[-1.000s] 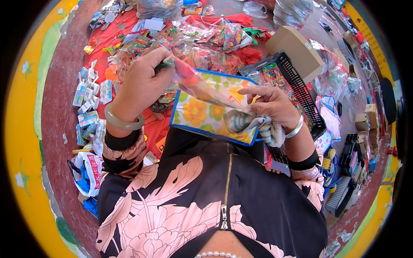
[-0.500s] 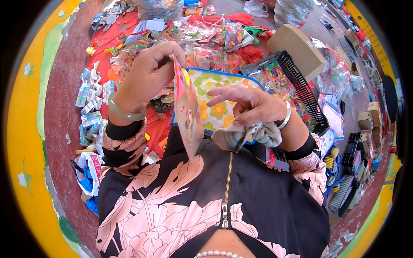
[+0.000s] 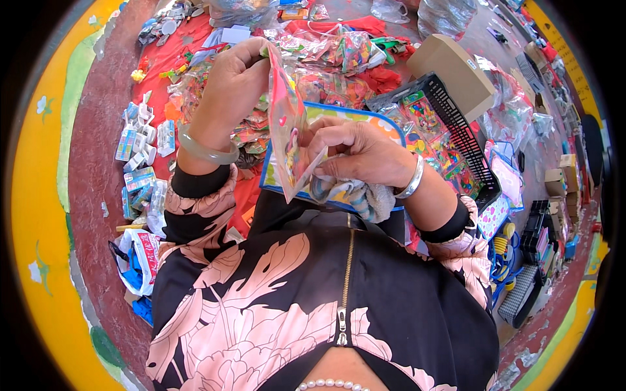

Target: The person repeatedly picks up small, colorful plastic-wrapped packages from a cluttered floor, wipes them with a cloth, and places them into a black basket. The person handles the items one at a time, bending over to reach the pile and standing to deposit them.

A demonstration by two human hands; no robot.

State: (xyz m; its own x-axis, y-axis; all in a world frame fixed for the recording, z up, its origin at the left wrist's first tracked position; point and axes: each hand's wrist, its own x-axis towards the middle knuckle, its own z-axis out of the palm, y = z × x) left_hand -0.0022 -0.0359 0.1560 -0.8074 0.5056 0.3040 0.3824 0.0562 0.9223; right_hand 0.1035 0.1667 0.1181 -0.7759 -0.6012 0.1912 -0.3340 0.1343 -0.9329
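Note:
My left hand pinches the top corner of a clear plastic packet with a pink and red print, which hangs almost edge-on in front of me. Bunched in my right hand is a grey-white cloth with bluish stripes. The fingers of that hand also press at the packet's right side, by a small pale flap; whether they grip it I cannot tell. Behind both hands lies a flowered mat with blue edging, partly covered by them.
Bags of colourful small pieces heap up on a red sheet ahead. To the right are a black plastic crate and a cardboard box. White and blue packages and a white bag lie at the left.
My left hand has risen, lifting the packet's top. My right hand has moved left with the cloth, and its fingers have come against the packet.

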